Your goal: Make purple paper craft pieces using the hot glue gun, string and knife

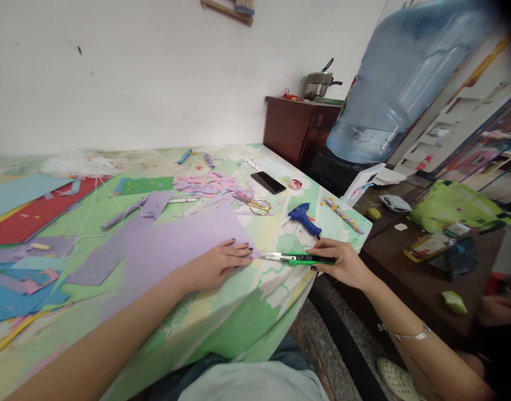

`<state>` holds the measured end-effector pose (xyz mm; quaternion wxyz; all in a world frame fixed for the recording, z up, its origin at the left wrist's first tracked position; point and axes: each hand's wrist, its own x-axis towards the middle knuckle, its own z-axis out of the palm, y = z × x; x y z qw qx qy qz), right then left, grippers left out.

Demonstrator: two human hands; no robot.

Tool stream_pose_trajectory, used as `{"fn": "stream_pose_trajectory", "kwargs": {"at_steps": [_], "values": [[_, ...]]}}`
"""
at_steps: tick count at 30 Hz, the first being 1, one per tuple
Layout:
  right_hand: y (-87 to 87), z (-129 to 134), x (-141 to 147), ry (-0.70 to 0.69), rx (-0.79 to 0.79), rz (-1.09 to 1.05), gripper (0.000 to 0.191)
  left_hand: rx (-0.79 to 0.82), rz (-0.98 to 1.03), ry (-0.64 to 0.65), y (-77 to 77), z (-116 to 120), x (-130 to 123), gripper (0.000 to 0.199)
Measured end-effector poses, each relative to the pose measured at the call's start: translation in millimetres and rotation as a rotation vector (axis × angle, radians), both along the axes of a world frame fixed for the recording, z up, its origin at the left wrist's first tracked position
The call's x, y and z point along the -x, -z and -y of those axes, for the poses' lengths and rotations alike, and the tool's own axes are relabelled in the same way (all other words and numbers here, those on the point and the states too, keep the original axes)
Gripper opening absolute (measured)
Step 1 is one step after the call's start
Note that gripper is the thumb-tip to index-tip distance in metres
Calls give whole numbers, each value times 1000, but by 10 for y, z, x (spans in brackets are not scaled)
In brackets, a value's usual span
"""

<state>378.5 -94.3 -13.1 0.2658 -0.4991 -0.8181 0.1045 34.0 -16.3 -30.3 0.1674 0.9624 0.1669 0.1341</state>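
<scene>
My left hand (224, 263) lies flat, fingers stretched out, on the right end of a large lilac sheet (167, 245). In my right hand (341, 263) is a green and black utility knife (299, 258), its fingers closed round the handle. The knife's metal end points left and meets the corner of the sheet, close to my left fingertips. Just beyond the knife lies a blue glue gun (305, 219). Gold-handled scissors (258, 206) rest past the sheet's far edge, next to a heap of pink and purple paper scraps (209, 185).
A black phone (268, 182) and a decorated stick (344, 215) lie on the cloth-covered table (238, 312). Coloured sheets (42, 214) and white string are at left. A large water bottle (399, 83) stands at right, above a brown low table (439, 278). Part of a person shows at far right.
</scene>
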Motion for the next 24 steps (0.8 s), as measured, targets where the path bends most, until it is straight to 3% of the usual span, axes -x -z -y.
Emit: {"fn": "stream_pose_trajectory", "kwargs": {"at_steps": [24], "values": [[42,26,13,2,-27,19,29,-29,-2,-15,11,26,9,43]]}}
